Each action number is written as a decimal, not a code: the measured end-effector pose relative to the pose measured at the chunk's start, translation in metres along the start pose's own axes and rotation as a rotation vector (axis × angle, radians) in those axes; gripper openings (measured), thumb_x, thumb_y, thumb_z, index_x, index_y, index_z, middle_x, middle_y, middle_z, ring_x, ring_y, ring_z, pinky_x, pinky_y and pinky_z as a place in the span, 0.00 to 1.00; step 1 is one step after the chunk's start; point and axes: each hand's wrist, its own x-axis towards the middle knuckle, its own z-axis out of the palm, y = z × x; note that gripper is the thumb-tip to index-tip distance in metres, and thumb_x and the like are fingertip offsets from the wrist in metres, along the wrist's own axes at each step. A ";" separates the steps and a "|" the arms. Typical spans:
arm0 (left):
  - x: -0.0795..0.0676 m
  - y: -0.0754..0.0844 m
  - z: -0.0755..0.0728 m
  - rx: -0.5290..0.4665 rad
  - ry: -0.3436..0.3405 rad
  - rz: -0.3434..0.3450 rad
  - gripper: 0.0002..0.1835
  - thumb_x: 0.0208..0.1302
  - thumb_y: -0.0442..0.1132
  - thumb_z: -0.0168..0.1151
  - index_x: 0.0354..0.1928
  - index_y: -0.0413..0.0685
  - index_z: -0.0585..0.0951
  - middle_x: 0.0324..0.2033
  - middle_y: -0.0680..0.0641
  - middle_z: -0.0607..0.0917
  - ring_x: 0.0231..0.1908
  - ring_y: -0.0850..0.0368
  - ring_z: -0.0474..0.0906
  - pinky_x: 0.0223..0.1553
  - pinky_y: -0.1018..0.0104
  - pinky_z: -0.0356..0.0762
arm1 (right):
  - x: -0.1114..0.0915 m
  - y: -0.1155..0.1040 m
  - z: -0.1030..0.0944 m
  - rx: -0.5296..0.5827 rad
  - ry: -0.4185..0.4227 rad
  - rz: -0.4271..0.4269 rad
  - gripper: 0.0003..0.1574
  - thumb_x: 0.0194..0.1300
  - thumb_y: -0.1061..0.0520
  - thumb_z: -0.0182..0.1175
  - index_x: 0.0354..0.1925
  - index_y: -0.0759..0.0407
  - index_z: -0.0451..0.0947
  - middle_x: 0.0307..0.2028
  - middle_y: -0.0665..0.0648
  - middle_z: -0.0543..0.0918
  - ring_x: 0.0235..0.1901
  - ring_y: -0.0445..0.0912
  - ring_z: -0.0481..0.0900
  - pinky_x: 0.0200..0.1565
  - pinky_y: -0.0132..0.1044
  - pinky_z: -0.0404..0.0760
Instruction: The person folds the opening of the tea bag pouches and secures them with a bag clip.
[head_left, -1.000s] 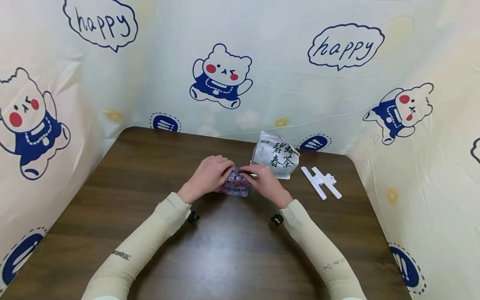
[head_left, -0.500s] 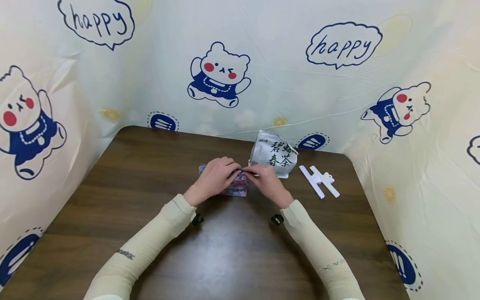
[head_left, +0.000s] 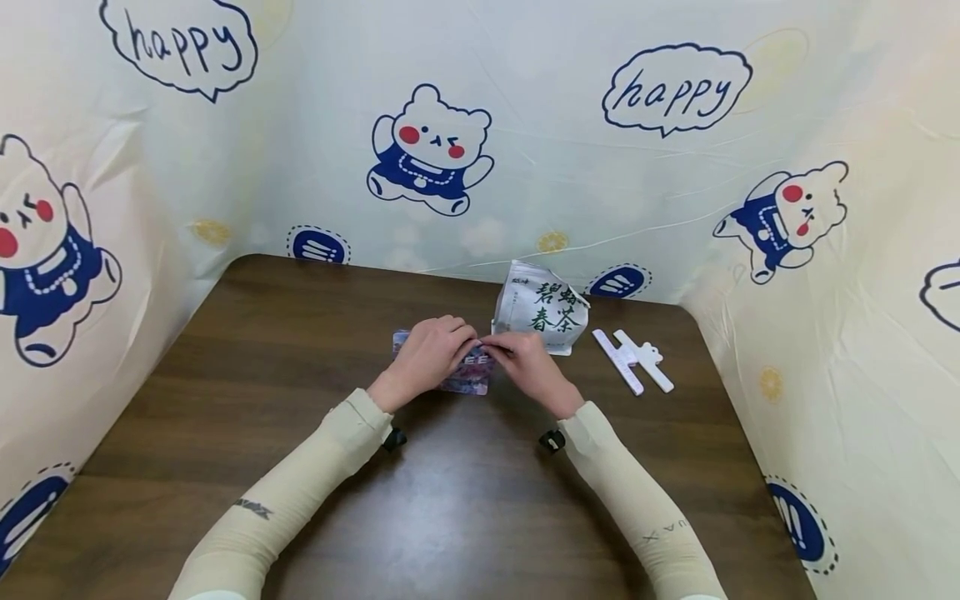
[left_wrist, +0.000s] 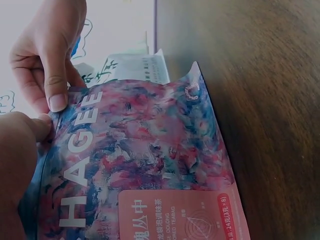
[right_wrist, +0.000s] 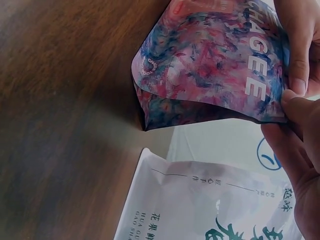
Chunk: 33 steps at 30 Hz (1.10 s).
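Fabric backdrop (head_left: 555, 183), pale and printed with cartoon bears and "happy" speech bubbles, rises behind and on both sides of the dark wooden table (head_left: 442, 517), whose hours are read here from its centre, with twelve at the far edge. A pale left sleeve (head_left: 296, 479) comes in from eight o'clock and a matching right sleeve (head_left: 633, 487) from four. At one o'clock stands a white bag (head_left: 542, 310) with large green characters, its top creased at the corner. At twelve o'clock, nearer the centre than the bag, is a pouch (left_wrist: 140, 140) marbled in pink, blue and purple, with white "CHAGEE" lettering near its top edge and a pink label (left_wrist: 165, 215) lower on its front; one side bulges out in a fold. The person's left hand (head_left: 429, 354) grips the pouch's top edge from its nine o'clock side, thumb on the front. The right hand (head_left: 531, 368) pinches the same edge from three o'clock, thumb in front and a finger behind, the two thumbs close together. Flat at two o'clock lie white clip bars (head_left: 618, 362), joined like an H; whether one clip or two is hard to tell.
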 end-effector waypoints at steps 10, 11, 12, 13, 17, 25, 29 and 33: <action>-0.002 -0.002 0.002 -0.001 0.029 0.024 0.08 0.72 0.41 0.63 0.42 0.45 0.87 0.35 0.47 0.87 0.33 0.54 0.82 0.38 0.59 0.82 | 0.000 0.001 0.003 0.017 -0.014 0.053 0.09 0.67 0.68 0.65 0.44 0.65 0.87 0.40 0.60 0.90 0.40 0.47 0.88 0.44 0.36 0.85; -0.003 -0.002 0.002 -0.003 0.029 0.025 0.08 0.72 0.41 0.63 0.42 0.45 0.87 0.35 0.47 0.87 0.33 0.54 0.82 0.37 0.59 0.82 | 0.000 0.001 0.003 0.022 -0.015 0.062 0.08 0.67 0.68 0.65 0.44 0.65 0.87 0.40 0.59 0.90 0.39 0.47 0.88 0.44 0.36 0.85; -0.003 -0.001 0.002 -0.002 0.027 0.027 0.08 0.72 0.41 0.64 0.42 0.45 0.87 0.35 0.47 0.87 0.33 0.54 0.82 0.37 0.59 0.82 | 0.000 0.001 0.003 0.027 -0.016 0.072 0.08 0.67 0.68 0.65 0.44 0.65 0.87 0.40 0.59 0.90 0.39 0.46 0.88 0.44 0.36 0.85; -0.003 -0.001 0.002 -0.001 0.024 0.031 0.08 0.71 0.41 0.64 0.42 0.45 0.87 0.35 0.47 0.87 0.33 0.54 0.82 0.37 0.59 0.82 | 0.000 0.001 0.003 0.035 -0.014 0.079 0.08 0.67 0.68 0.65 0.44 0.65 0.87 0.40 0.59 0.90 0.39 0.46 0.88 0.44 0.36 0.85; -0.003 -0.001 0.001 0.021 -0.012 0.023 0.08 0.70 0.42 0.66 0.42 0.46 0.87 0.34 0.48 0.86 0.33 0.54 0.81 0.37 0.59 0.81 | 0.000 0.002 0.004 0.065 -0.006 0.100 0.08 0.67 0.69 0.64 0.43 0.65 0.87 0.39 0.59 0.90 0.39 0.45 0.87 0.43 0.36 0.85; -0.001 0.002 -0.001 0.011 -0.058 -0.031 0.08 0.71 0.42 0.65 0.42 0.46 0.88 0.34 0.48 0.86 0.34 0.53 0.81 0.36 0.59 0.81 | -0.004 0.007 0.003 0.102 0.002 0.072 0.09 0.65 0.68 0.67 0.44 0.63 0.87 0.40 0.58 0.90 0.40 0.45 0.87 0.44 0.35 0.85; -0.001 0.003 -0.001 0.002 -0.048 -0.028 0.07 0.71 0.41 0.65 0.41 0.46 0.88 0.33 0.48 0.85 0.33 0.53 0.80 0.35 0.59 0.80 | -0.005 0.007 0.002 0.074 -0.016 0.041 0.11 0.61 0.69 0.70 0.44 0.63 0.86 0.40 0.57 0.89 0.40 0.45 0.87 0.44 0.35 0.85; -0.002 0.003 0.001 0.003 -0.027 -0.006 0.06 0.70 0.41 0.65 0.40 0.47 0.88 0.32 0.48 0.85 0.31 0.53 0.80 0.33 0.59 0.79 | -0.004 0.004 0.001 0.036 -0.018 0.036 0.11 0.60 0.70 0.70 0.42 0.64 0.86 0.38 0.58 0.89 0.38 0.46 0.87 0.44 0.36 0.85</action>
